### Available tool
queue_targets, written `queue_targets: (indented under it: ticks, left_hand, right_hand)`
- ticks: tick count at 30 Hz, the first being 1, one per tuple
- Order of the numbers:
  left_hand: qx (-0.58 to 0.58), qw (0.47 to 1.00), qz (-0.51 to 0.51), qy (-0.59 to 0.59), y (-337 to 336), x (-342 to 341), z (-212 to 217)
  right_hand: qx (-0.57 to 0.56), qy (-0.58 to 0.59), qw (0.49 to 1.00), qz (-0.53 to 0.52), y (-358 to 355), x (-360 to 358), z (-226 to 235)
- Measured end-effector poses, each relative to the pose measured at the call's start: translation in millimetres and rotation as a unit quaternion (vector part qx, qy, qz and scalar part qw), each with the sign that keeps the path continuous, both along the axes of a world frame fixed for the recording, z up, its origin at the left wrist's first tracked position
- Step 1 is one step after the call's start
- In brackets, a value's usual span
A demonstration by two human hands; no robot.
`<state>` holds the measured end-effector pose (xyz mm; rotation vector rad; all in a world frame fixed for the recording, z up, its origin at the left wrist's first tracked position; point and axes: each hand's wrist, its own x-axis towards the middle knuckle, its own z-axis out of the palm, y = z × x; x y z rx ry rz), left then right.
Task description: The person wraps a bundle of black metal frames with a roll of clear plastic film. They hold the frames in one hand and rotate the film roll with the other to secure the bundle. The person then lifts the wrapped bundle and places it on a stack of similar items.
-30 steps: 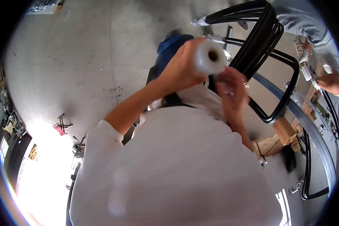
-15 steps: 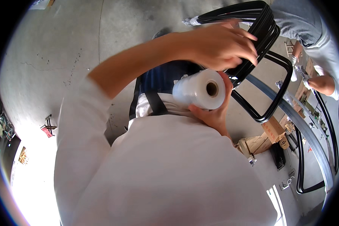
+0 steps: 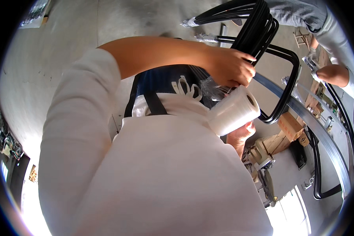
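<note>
My left hand (image 3: 233, 67) reaches across from the left, its fingers curled over a bundle of black bent tubes (image 3: 259, 29). Just below that hand, clear plastic film (image 3: 211, 89) wraps part of the bundle. A roll of clear stretch film (image 3: 234, 112) lies tilted against the front of my white shirt, its core end facing up and right. My right hand (image 3: 242, 133) grips the roll from beneath; some of its fingers are hidden behind it.
A long grey metal rail (image 3: 318, 129) curves past on the right. Cardboard boxes (image 3: 290, 126) stand beyond my right hand. At the upper right another person (image 3: 332, 51) in grey trousers handles film-wrapped tubes. A small wooden stool (image 3: 301, 39) stands near them.
My left hand has moved down and its fingers have closed over the tubes. The film roll has tipped and shifted right and down with my right hand. The view has turned slightly.
</note>
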<state>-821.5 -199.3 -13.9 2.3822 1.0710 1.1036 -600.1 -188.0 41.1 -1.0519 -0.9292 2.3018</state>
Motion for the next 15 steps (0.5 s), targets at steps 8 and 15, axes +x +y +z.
queue_targets:
  ticks: [8,15]
  left_hand:
    - [-0.347,0.898,-0.129,-0.237,-13.1,1.8,20.9]
    - [-0.314,0.915,0.01,-0.254,-5.3,26.1,29.3]
  right_hand:
    - [0.113,-0.057,0.992,0.017,24.0,-8.4,19.7]
    - [0.234,-0.157,0.955,0.096,40.5,-13.4,39.8]
